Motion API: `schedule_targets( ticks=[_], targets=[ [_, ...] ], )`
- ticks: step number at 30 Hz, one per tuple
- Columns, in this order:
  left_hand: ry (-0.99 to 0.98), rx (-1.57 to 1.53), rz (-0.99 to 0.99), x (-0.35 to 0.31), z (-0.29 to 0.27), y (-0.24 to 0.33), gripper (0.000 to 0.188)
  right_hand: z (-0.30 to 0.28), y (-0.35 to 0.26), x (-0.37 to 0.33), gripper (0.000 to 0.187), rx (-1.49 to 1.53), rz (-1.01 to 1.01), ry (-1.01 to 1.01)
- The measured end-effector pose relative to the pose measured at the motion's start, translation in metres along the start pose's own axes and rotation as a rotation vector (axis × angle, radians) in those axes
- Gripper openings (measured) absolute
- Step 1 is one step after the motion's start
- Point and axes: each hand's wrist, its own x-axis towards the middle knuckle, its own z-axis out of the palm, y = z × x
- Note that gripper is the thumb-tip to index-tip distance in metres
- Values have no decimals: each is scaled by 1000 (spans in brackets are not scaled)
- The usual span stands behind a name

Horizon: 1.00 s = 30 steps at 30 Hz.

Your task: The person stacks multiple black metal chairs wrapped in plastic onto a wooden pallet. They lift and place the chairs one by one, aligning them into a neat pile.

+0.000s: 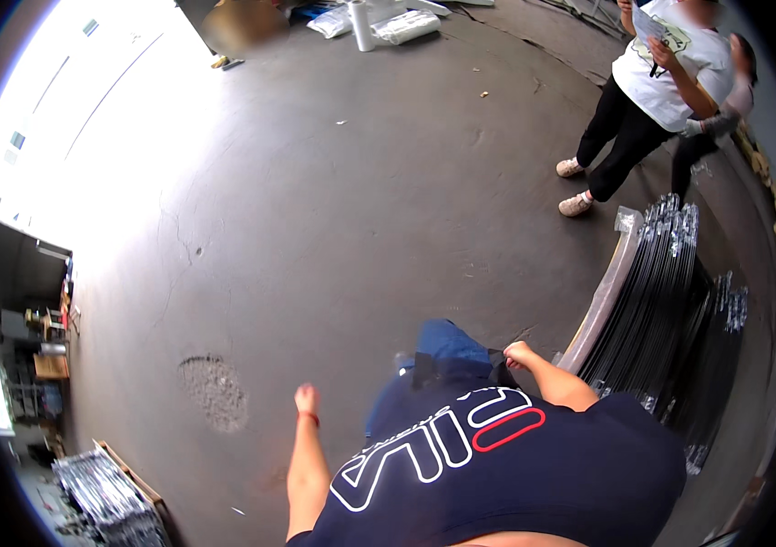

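My left hand hangs low at my left side, over the grey floor, with a red band at its wrist. Nothing can be seen in it, and its fingers are too foreshortened to make out. Beside my right hip, my right hand is closed at the edge of something black; what lies inside the fingers is hidden. To the right of that hand stands a stack of long black strips with clear plastic around their ends. A long plastic-wrapped piece runs along the stack's near side.
A person in a white shirt stands at the far right holding a sheet of paper, with another person behind. A rough broken patch marks the floor. Silvery wrapped bundles lie lower left; white rolls are at the back.
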Motion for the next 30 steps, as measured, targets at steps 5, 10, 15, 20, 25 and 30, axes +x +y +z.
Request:
schedule_targets(
  ticks=[5,10,15,20,25,30],
  targets=[
    [-251,158,157,164,36,269,25,60,-62,37,12,318,2,147],
    [-463,77,18,254,96,379,29,81,-98,111,8,437,325,198],
    [-636,-37,-27,296,137,464,32,25,-287,146,17,653,299,199],
    [-614,-148,151,338,142,536,34,-34,-549,198,7,731,-470,304],
    [-539,-247,142,432,123,557,32,-56,-797,126,21,657,-732,26],
    [-409,-256,47,545,100,616,29,-46,-918,112,24,654,-706,-310]
  ],
)
